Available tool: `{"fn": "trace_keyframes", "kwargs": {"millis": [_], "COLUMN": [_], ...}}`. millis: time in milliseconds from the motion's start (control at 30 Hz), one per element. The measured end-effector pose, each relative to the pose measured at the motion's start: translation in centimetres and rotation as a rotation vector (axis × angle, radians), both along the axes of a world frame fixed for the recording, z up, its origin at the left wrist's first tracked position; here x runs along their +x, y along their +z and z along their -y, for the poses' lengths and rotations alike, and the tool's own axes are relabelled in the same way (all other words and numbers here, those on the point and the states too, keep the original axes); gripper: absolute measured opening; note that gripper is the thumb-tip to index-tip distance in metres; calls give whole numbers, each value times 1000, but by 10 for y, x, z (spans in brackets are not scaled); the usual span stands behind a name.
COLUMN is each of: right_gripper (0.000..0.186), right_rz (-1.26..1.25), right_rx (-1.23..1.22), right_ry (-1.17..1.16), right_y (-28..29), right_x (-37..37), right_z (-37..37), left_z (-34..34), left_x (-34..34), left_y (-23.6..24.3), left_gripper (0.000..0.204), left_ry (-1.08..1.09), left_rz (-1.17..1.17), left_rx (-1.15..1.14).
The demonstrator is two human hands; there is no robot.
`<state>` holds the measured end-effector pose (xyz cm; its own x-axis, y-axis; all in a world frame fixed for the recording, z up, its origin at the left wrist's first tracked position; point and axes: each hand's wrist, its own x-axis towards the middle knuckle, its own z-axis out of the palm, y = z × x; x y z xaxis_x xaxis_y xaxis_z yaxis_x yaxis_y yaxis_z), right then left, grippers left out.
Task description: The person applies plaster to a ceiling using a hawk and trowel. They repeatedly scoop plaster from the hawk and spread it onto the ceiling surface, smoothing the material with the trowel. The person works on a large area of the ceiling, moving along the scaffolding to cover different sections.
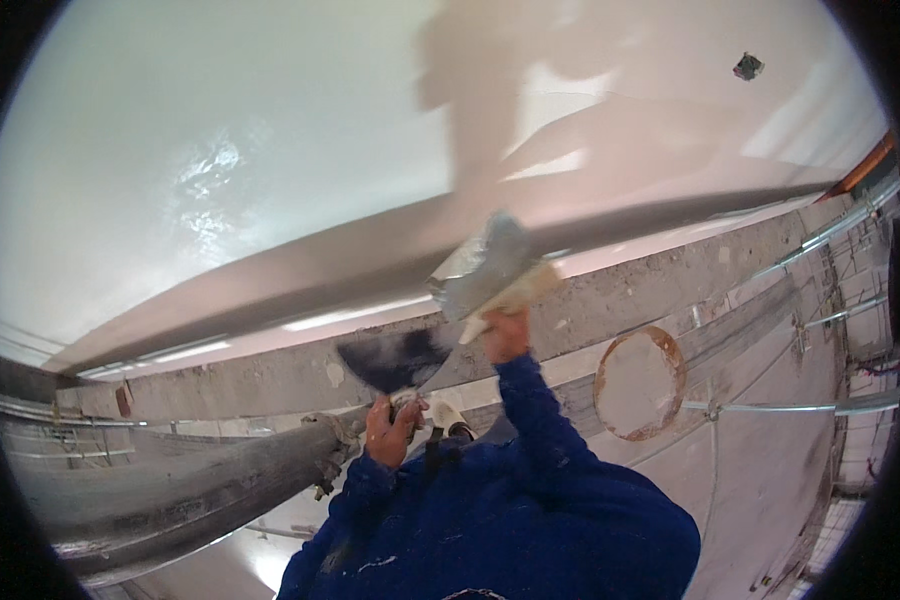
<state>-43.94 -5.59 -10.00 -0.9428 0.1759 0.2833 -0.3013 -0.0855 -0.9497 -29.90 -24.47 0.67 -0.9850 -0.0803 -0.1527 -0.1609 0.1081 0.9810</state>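
My right hand [508,336] is closed around a wide plastering trowel [488,262]. Its pale metal blade is raised at the foot of the plastered wall [270,160], and motion smears it. I cannot tell whether the blade touches the wall. Lower and to the left, my left hand [394,428] has its whitened fingers curled at the near edge of a dark half-round holder [395,362]. Whitish smears lie on that holder, and its exact kind is unclear. Both arms wear blue sleeves with white specks.
A round container with a rusty rim [683,385] holds pale material to my right. A thick grey tube-like bar [200,485] runs across the lower left. Metal rails [790,407] cross the right side. A small dark hole [748,66] opens in the wall.
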Motion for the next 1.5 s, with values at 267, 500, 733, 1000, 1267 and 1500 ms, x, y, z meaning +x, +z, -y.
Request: {"fn": "trace_keyframes", "kwargs": {"millis": [267,500,733,1000,1267,1500], "right_gripper": [49,36,36,50,80,75], "right_rz": [29,297,208,-172,-204,-58], "right_rx": [-826,323,167,344,457,389], "right_ry": [175,321,-526,-912,-798,-747], "right_y": [109,113,40,49,34,40], "right_x": [62,60,-71,-227,-233,-178], "right_z": [-89,-164,-350,-485,-371,-158], "left_z": [-43,-96,-162,-170,-124,-62], "left_x": [-36,-65,-83,-52,-41,-26], "left_y": [4,32,37,17,14,36], "left_gripper": [30,24,37,32,32,38], "left_ry": [-434,-550,-213,-99,-71,-156], "left_rz": [192,209,110,252,313,282], "left_rx": [376,509,637,600,652,546]}}
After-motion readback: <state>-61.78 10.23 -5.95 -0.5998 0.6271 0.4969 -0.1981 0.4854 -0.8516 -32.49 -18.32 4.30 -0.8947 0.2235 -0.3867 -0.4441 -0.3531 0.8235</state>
